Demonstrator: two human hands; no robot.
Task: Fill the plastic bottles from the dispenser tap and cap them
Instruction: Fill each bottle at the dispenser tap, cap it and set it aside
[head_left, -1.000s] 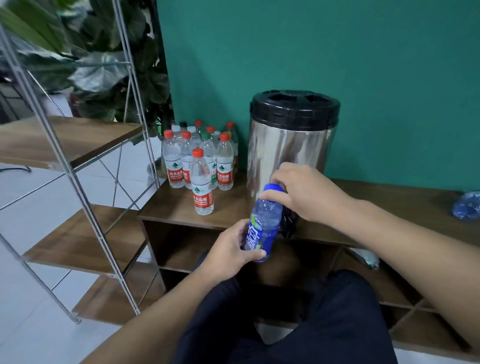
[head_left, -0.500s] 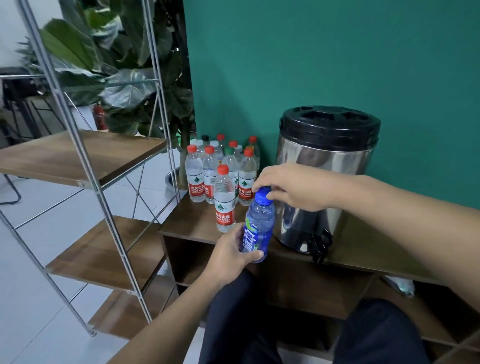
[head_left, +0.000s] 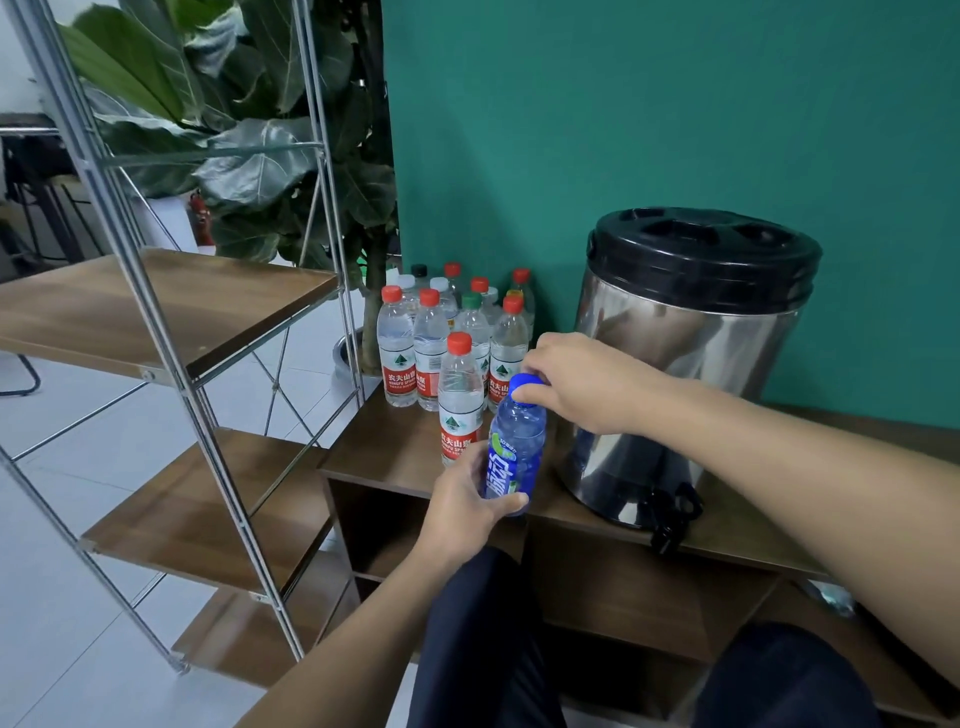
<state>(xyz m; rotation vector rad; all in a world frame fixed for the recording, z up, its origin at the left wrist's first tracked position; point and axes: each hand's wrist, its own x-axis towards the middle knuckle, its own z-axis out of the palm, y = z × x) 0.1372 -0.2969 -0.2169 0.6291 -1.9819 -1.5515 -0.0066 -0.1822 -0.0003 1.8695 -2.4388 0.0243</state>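
Note:
A blue-labelled plastic bottle (head_left: 514, 452) full of water stands upright above the front edge of the wooden cabinet. My left hand (head_left: 467, 506) grips its lower body from the left. My right hand (head_left: 587, 384) reaches over from the right, and its fingers pinch the blue cap (head_left: 525, 388) on the neck. The steel dispenser (head_left: 691, 364) with a black lid stands just right of the bottle, its black tap (head_left: 672, 514) hanging over the cabinet edge. A capped red-label bottle (head_left: 460, 400) stands right behind the blue one.
Several capped bottles (head_left: 431, 348) cluster at the cabinet's (head_left: 395, 452) back left, against the green wall. A metal rack with wooden shelves (head_left: 171, 301) stands to the left, a large plant (head_left: 249, 156) behind it. My dark-trousered knees are below the cabinet front.
The blue bottle has moved left, away from the tap, and up to beside the red-label bottle. Both hands stayed on it, and the view swung left.

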